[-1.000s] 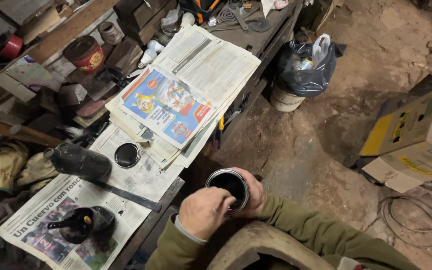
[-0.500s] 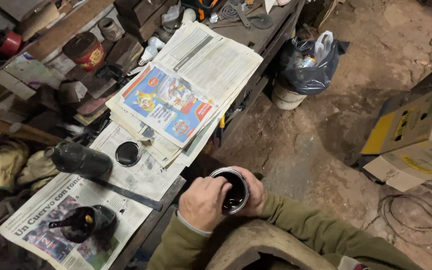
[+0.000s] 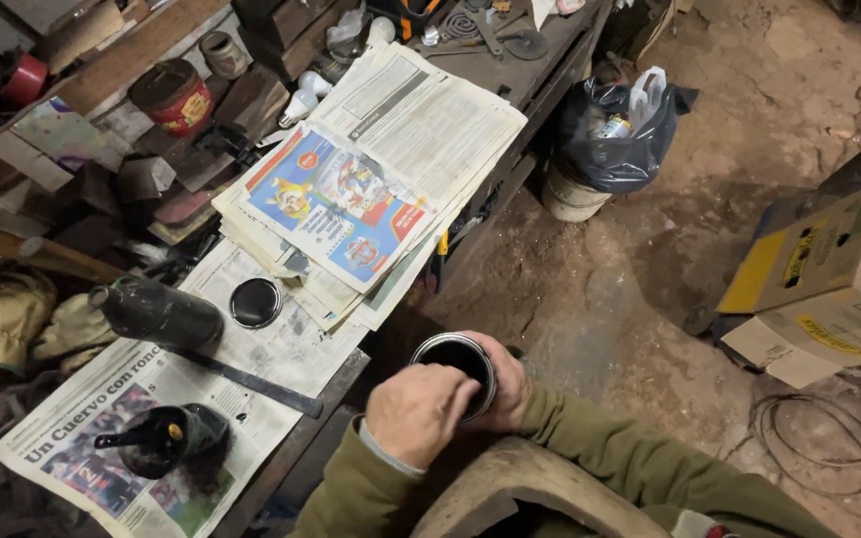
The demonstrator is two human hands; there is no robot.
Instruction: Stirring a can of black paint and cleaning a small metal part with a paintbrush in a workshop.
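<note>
Right hand (image 3: 510, 384) grips a small open tin (image 3: 455, 364) off the surface's front edge; left hand (image 3: 419, 410) is curled over its rim. Tipped, the dark contents could spill onto the sleeve. Its lid (image 3: 255, 302) lies on newspaper (image 3: 281, 349) beyond, beside a black bottle (image 3: 156, 312).

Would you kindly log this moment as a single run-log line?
left hand: fingers at rim of open dark tin | right hand: cupping tin | round lid: on newspaper-covered bench
</note>
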